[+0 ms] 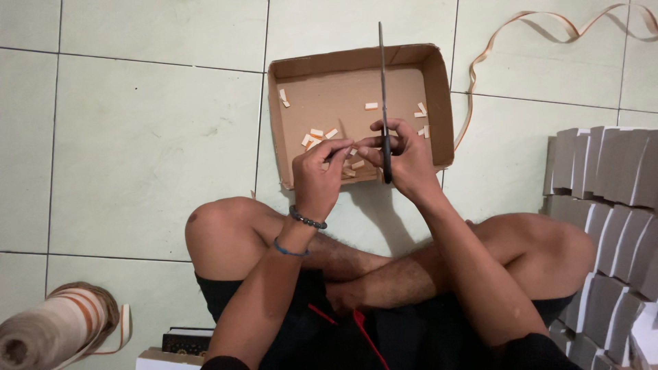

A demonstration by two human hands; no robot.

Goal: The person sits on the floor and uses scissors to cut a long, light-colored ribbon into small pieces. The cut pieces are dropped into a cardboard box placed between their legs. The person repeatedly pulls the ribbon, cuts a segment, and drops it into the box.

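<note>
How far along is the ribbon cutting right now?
Done: roughly a dozen short cut pieces lie in the cardboard tray. In hand: the right hand holds scissors blades-up, while the left hand pinches something small beside them, too small to identify. Left: a long loose ribbon trails on the floor and a thick ribbon roll looks mostly full, so plenty probably remains.

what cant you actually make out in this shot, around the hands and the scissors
All in the head view:
- What the left hand pinches: covered by its own fingertips.
- Scissors handles: wrapped inside the right hand; blades seen edge-on, so open or closed is unclear.
- Cut pieces in the cardboard tray: too small to identify; some sit behind the hands.
- Ribbon roll: cut off by the bottom-left edge.
- Grey stack: cut off at the right edge.
</note>
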